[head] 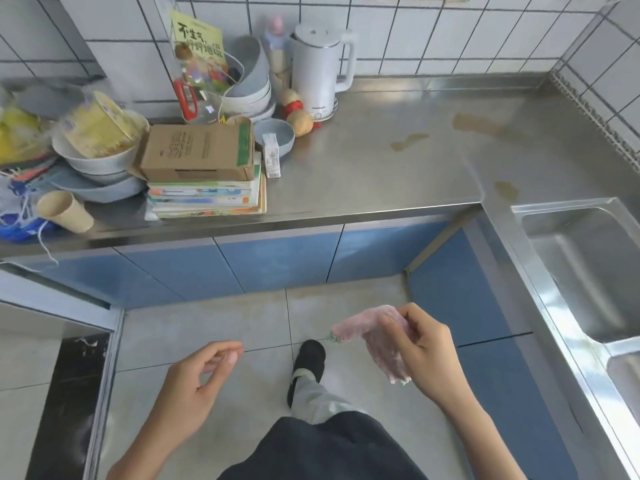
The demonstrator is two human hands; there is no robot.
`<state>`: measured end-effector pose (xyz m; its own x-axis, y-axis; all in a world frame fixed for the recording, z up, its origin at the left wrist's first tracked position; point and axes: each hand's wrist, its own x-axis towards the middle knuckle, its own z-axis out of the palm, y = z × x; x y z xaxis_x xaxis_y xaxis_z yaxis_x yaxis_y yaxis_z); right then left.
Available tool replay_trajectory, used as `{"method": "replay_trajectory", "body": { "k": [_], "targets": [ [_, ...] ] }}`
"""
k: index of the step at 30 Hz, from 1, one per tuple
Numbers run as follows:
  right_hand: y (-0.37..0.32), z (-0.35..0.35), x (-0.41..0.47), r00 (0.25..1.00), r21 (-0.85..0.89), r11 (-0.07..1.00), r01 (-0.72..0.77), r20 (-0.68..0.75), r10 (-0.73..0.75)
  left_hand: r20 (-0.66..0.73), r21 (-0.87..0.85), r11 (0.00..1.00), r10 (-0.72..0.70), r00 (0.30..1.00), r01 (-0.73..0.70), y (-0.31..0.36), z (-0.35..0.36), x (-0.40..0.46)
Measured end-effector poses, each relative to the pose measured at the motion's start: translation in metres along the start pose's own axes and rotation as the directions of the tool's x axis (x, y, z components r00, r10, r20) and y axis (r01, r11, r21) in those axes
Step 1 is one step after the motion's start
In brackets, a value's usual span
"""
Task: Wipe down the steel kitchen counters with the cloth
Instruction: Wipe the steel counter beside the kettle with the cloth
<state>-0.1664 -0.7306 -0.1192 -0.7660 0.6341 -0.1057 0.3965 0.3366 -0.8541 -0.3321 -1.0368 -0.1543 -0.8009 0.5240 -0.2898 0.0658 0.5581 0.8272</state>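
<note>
A pink cloth (372, 336) hangs from my right hand (424, 348), which pinches it above the floor, well short of the counter. My left hand (199, 379) is held beside it, fingers loosely curled and holding nothing. The steel counter (381, 168) runs along the tiled wall and turns down the right side. Brownish stains (476, 123) mark its right half, with a smaller stain (506, 189) near the corner by the sink.
The counter's left half is crowded: stacked bowls (100, 168), a cardboard box (199, 152) on books, a paper cup (64, 211), a blue bowl (273, 135), potatoes (299, 122), a white kettle (322, 69). A steel sink (588, 268) sits at right. Blue cabinets (277, 261) stand below.
</note>
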Motion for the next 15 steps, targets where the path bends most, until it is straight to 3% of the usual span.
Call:
{"method": "replay_trajectory", "body": {
  "k": [6, 15],
  "targets": [
    [-0.016, -0.003, 0.07, 0.995, -0.002, 0.995, 0.103, -0.014, -0.103, -0.015, 0.047, 0.999, 0.02, 1.0, -0.019, 0.034, -0.02, 0.078],
    [-0.018, -0.016, 0.169, 0.999, -0.013, 0.999, 0.04, 0.001, -0.04, 0.068, 0.061, 0.998, 0.021, 0.997, -0.025, 0.065, -0.021, 0.174]
  ]
}}
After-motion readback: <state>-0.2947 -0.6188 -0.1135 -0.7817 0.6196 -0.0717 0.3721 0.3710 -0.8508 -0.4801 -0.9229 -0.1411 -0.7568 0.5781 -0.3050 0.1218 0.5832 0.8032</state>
